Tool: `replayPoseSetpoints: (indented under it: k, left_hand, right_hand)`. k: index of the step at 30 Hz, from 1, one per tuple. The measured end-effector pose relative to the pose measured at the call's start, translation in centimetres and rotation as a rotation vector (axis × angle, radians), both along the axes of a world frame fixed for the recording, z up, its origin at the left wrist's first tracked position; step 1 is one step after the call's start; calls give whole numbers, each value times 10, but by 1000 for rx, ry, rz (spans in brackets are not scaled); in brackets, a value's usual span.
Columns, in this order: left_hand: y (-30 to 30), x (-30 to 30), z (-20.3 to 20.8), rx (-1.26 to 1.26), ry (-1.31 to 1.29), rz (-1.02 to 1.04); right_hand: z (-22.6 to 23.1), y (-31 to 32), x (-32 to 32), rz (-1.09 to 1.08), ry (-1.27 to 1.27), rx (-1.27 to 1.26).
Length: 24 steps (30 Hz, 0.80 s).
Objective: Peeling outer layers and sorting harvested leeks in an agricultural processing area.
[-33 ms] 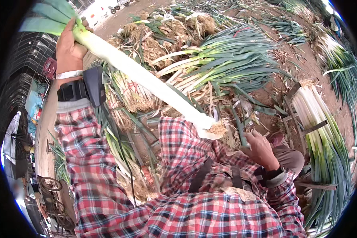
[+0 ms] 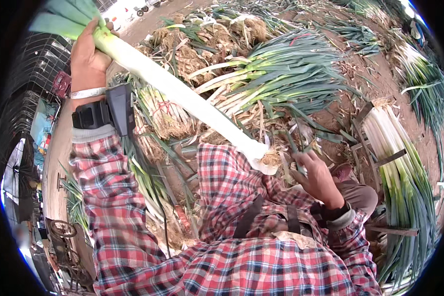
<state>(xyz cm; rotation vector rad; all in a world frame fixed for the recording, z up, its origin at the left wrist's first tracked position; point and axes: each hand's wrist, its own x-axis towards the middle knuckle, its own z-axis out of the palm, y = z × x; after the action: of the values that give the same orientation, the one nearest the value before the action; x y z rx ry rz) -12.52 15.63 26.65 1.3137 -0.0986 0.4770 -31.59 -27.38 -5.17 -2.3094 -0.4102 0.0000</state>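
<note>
Nothing has shifted: left hand (image 2: 86,56) fingers clenched round the long leek (image 2: 182,96), raised (root end down) beside right hand (image 2: 318,177), seemingly gripping a small blade above leek piles (image 2: 281,69).

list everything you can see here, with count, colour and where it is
held leek: one, white shaft with green top, slanting from upper left to centre
root end: one, tan and stringy, at the leek's lower tip
untrimmed leek pile: many, green leaves with pale stalks and brown roots, on the ground at top centre
trimmed leek stack: many, white and green, in a wooden frame at right
dirt ground: brown, strewn with scraps, upper right
wrist device: one, black, strapped to the left forearm
plaid shirt: red and white, lower centre
left hand: raised at upper left, gripping the leek near its green top
right hand: centre right, beside the root end; what it holds is hard to tell
</note>
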Motion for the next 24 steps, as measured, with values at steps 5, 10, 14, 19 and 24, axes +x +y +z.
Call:
replayPoseSetpoints:
  k: [5, 10, 14, 19, 24]
  left_hand:
    - [-46, -30, 0, 88, -16, -27]
    - [-143, -86, -18, -32, -127, -119]
    - [-149, -95, -33, 133, -294, -16]
    - [-145, -95, 1, -79, -223, -21]
    - [-131, -110, -13, 5, -243, -507]
  right_hand:
    - [85, 115, 34, 215, -361, 455]
    - [70, 119, 45, 165, 221, 1043]
    - [74, 126, 33, 161, -351, 608]
    - [63, 151, 35, -41, -354, 602]
    - [67, 138, 34, 525, 162, 1002]
